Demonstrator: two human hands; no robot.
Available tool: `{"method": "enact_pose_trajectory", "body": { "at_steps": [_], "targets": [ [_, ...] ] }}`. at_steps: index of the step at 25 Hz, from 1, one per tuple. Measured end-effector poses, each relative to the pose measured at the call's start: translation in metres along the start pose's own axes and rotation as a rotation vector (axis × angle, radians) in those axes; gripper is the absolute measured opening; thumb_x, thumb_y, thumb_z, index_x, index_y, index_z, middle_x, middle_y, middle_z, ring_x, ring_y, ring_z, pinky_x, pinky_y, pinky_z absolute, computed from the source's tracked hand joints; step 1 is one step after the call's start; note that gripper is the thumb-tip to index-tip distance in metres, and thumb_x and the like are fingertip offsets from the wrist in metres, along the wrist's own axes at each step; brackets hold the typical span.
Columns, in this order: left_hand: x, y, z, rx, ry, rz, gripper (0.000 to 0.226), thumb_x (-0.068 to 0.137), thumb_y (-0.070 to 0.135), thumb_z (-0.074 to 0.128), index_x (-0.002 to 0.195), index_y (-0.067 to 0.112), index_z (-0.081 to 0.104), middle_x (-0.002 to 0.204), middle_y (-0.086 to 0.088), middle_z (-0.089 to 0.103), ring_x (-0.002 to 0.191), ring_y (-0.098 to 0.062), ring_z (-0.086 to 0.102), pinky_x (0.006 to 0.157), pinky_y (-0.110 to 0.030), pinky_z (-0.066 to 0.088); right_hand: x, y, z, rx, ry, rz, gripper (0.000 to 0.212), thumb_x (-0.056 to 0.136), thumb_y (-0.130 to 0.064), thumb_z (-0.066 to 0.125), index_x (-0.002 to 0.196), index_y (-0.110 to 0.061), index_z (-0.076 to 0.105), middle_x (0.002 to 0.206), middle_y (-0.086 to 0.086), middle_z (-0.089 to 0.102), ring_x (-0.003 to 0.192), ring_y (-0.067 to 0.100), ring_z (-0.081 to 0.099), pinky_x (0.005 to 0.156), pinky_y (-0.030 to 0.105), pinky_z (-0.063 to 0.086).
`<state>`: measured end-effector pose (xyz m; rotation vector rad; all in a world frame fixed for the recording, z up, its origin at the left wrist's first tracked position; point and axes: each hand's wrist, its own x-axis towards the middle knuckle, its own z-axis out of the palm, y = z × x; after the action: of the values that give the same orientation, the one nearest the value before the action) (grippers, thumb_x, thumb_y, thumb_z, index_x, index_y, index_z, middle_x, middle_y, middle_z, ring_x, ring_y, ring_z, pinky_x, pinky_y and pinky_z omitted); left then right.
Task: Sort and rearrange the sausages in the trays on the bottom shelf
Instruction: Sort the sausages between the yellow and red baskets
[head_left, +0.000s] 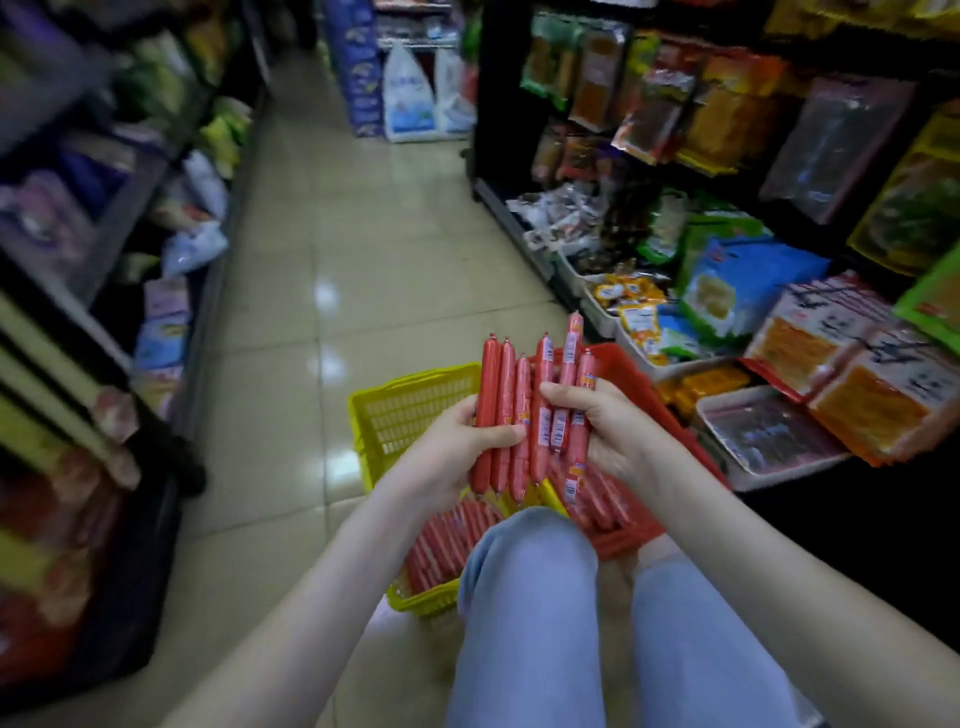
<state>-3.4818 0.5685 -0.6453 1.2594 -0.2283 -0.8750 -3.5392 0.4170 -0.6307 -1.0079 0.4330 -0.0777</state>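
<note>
Both hands hold a fan of red wrapped sausages above two trays on the floor. My left hand grips three sausages with the thumb across them. My right hand grips several more sausages, fingers curled over their labels. Below, a yellow tray holds a row of sausages at its near end. A red tray to its right also holds sausages. My knees in light jeans hide part of both trays.
The bottom shelf on the right carries white trays of packaged snacks and orange packs. More shelving lines the left side. A tiled aisle floor runs ahead, with white sacks at its far end.
</note>
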Motion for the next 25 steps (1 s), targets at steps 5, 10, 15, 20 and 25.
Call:
{"method": "enact_pose_trajectory", "body": {
  "at_steps": [5,10,15,20,25],
  "targets": [
    [-0.005,0.001,-0.066,-0.030,0.133,0.013,0.031,0.086,-0.005,0.060,0.114,0.008,0.059,0.102,-0.018,0.068,0.083,-0.024,0.068,0.081,-0.043,0.055,0.036,0.021,0.034,-0.107,-0.071,0.112,0.021,0.088,0.008,0.053,0.108,0.014,0.057,0.095,0.022,0.068,0.088,0.026,0.071,0.065,0.035,0.059],
    [0.035,-0.024,-0.082,-0.098,0.236,-0.086,0.027,0.087,-0.007,0.058,0.110,0.007,0.057,0.091,-0.015,0.068,0.070,-0.021,0.069,0.060,-0.035,0.059,0.082,0.043,0.001,-0.081,-0.007,0.209,0.017,0.088,0.008,0.053,0.103,0.012,0.058,0.096,0.018,0.068,0.089,0.023,0.070,0.076,0.034,0.059],
    [0.099,-0.071,-0.097,-0.160,0.361,-0.235,0.021,0.088,-0.006,0.057,0.103,0.008,0.058,0.080,-0.009,0.071,0.066,-0.018,0.069,0.053,-0.031,0.057,0.139,0.068,-0.061,-0.115,0.064,0.296,0.016,0.089,0.009,0.052,0.104,0.010,0.057,0.097,0.017,0.067,0.090,0.023,0.068,0.079,0.033,0.058],
    [0.166,-0.153,-0.119,-0.174,0.525,-0.404,0.026,0.088,-0.005,0.059,0.109,0.010,0.056,0.088,-0.011,0.067,0.068,-0.020,0.066,0.059,-0.035,0.058,0.211,0.153,-0.101,-0.317,0.099,0.468,0.016,0.084,0.012,0.055,0.094,0.000,0.054,0.078,0.015,0.063,0.067,0.019,0.063,0.060,0.030,0.056],
    [0.215,-0.253,-0.154,-0.105,0.667,-0.522,0.036,0.084,-0.009,0.059,0.115,0.010,0.058,0.097,-0.016,0.069,0.079,-0.028,0.067,0.076,-0.044,0.057,0.279,0.293,-0.128,-0.638,0.172,0.576,0.050,0.062,-0.002,0.067,0.111,-0.009,0.059,0.103,0.012,0.066,0.093,0.027,0.063,0.090,0.042,0.052]
  ]
}}
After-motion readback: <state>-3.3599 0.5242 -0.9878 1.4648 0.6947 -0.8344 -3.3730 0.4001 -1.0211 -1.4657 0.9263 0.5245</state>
